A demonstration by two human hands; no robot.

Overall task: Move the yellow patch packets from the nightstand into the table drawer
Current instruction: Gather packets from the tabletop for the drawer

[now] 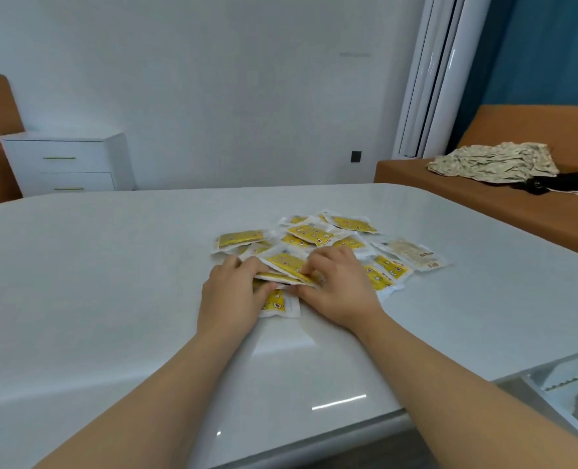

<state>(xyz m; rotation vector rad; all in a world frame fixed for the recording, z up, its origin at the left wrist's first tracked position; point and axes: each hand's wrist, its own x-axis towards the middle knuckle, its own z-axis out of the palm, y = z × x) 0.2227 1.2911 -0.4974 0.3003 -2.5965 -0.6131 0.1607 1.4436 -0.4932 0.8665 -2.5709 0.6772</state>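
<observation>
Many yellow packets (314,233) lie heaped on the white surface (111,282); left hand (228,294) and right hand (340,287) each have a closed grip on a few. Light, floppy, slippery: pinch stacked edges.

Both bare forearms reach forward, converging. The left hand (228,292) and right hand (340,287) lie palm-down, close together, fingers curled, pinching between them.
</observation>
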